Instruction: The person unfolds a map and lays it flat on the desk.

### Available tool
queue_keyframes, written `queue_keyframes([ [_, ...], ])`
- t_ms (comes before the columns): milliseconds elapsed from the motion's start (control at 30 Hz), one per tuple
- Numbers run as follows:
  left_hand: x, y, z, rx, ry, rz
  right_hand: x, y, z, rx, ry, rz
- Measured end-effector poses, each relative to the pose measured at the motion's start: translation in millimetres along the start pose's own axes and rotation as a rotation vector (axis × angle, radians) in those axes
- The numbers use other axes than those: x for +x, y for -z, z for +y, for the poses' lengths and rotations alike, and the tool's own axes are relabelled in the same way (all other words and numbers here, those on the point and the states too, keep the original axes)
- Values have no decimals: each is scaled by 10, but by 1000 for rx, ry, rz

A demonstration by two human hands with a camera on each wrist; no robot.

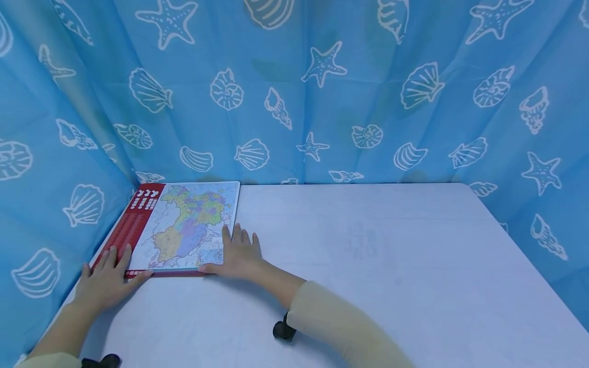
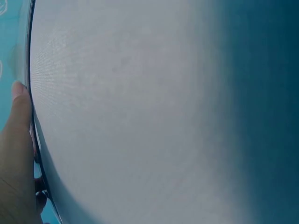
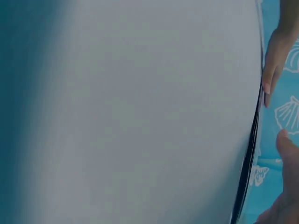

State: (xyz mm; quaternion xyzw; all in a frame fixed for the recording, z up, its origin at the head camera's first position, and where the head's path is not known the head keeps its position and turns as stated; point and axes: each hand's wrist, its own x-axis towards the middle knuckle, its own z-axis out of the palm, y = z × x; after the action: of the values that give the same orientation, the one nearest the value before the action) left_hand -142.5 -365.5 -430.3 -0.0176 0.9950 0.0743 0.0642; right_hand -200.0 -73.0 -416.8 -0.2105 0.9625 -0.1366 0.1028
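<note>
A flat rectangular map box (image 1: 193, 225), with a coloured map on its top and a red band down its left side, lies on the white table's far left. My left hand (image 1: 103, 286) rests at its front left corner, fingers spread over the red band and thumb along the front edge. At the front right corner is my right hand (image 1: 241, 258), its fingers fanned by the right edge and its thumb at the front edge. The left wrist view catches the left hand (image 2: 18, 144) side-on; the right wrist view includes part of the right hand (image 3: 287, 182).
The white table (image 1: 391, 276) stretches away to the right. A blue curtain (image 1: 285, 92) printed with shells and starfish hangs along the back and both sides, close by the box's left edge. Small black devices (image 1: 284, 329) sit at both wrists.
</note>
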Motion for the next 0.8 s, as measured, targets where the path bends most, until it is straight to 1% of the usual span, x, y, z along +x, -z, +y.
queue_keyframes([
  [67,-4,-7,-12,1,-5,0,7,-27,-32,14,-5,1],
  [167,-1,-19,-20,-13,-15,6,13,-55,-62,-2,-15,5],
  [267,11,-37,-34,-58,-19,21,18,-72,-82,-11,-19,13],
  [400,11,-62,-54,-136,2,38,17,-94,-112,0,-25,18],
  [567,22,-68,-57,-203,26,65,34,-126,-133,20,-30,8],
  [700,33,-53,-58,-244,14,85,48,-146,-134,44,-29,6],
  [800,23,-35,-65,-269,-2,84,44,-150,-134,74,-16,12],
])
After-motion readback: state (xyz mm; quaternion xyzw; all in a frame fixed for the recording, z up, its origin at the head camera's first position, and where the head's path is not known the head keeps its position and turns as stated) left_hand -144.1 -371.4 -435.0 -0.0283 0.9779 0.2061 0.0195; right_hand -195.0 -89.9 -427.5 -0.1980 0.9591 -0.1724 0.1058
